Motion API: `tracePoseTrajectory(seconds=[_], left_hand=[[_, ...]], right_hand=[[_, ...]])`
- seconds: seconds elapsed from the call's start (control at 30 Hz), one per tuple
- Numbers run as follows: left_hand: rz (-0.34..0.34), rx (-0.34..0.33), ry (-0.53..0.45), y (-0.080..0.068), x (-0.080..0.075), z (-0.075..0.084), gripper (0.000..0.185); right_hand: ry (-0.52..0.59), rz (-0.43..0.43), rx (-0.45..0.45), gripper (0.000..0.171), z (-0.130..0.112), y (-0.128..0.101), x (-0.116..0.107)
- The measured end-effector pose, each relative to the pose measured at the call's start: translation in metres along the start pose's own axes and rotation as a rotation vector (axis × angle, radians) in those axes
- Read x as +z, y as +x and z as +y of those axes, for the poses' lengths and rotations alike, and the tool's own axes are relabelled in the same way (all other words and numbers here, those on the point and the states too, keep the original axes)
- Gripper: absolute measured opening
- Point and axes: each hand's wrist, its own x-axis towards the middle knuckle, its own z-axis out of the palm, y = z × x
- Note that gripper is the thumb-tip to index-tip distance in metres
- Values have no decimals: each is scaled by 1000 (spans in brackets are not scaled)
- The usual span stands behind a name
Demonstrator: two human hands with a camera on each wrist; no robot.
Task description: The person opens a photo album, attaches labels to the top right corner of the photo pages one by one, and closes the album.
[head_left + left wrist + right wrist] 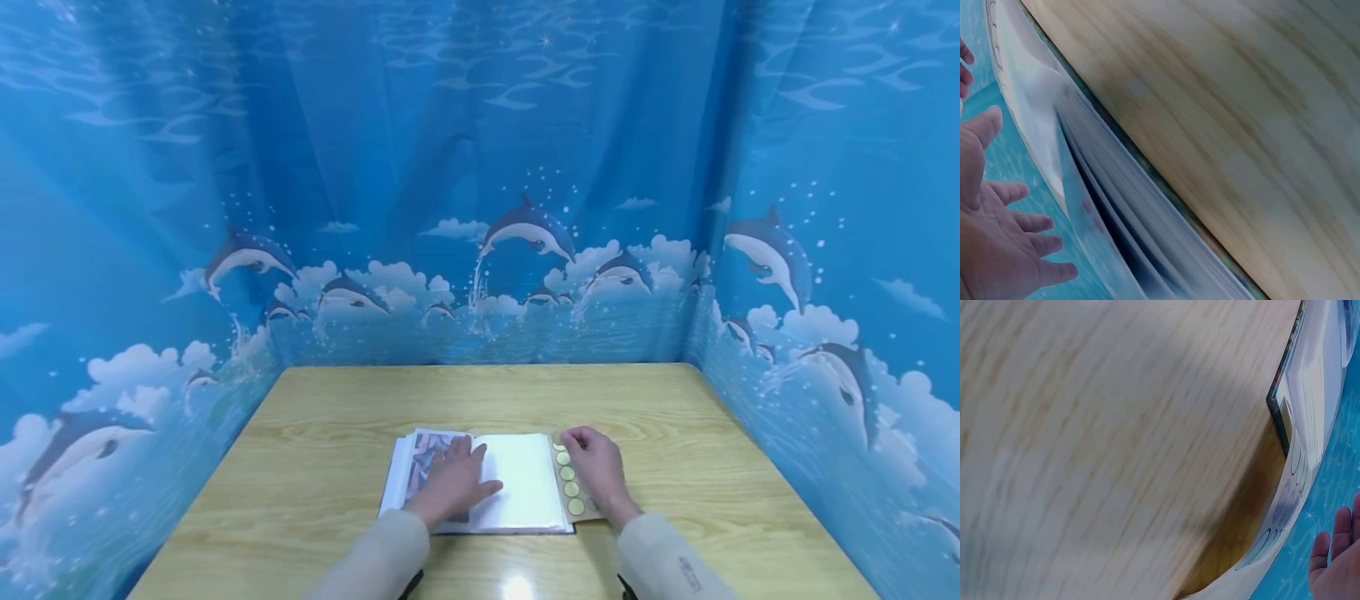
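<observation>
An open album (pixel 517 492) lies on the table, its left page bearing a picture (pixel 422 457) and its right page white. My left hand (pixel 453 479) rests over the left page and the fold, fingers and thumb spread. Beside the album's right edge is a sheet of round stickers (pixel 567 483), pale yellow circles in a column. At the sheet's far end my right hand (pixel 597 465) pinches with thumb and forefinger, its palm hiding the right part. In the right wrist view the sticker sheet (pixel 1279 509) arches over a shadow next to the album's corner.
The wood-grain table (pixel 337 400) extends around the album on all sides. A blue curtain (pixel 420 167) printed with dolphins encloses its back and both sides. In the left wrist view, the album's stacked pages (pixel 1129 187) fan slightly above the cover.
</observation>
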Motion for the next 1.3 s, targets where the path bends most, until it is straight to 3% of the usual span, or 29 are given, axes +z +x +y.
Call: tracePoseTrajectory(seconds=[0.17,0.33,0.67,0.9,1.13,1.3], left_hand=[[-12,-14,38,-6,-6,-17,78],[-38,-19,11,-8,-8,-31,78],[-53,40,-12,-21,-7,-55,84],[-69,48,-115,-28,-13,-63,84],[-113,37,-140,-29,-13,-68,85],[-115,43,-156,-31,-15,-69,84]], right_hand=[[-5,-7,-4,17,-2,0,3],[-11,5,-18,16,-3,-1,8],[-35,-4,-63,15,-7,2,24],[-54,-23,-82,13,-12,3,37],[-89,-54,-64,12,-23,6,48],[-140,-46,-139,12,-33,12,56]])
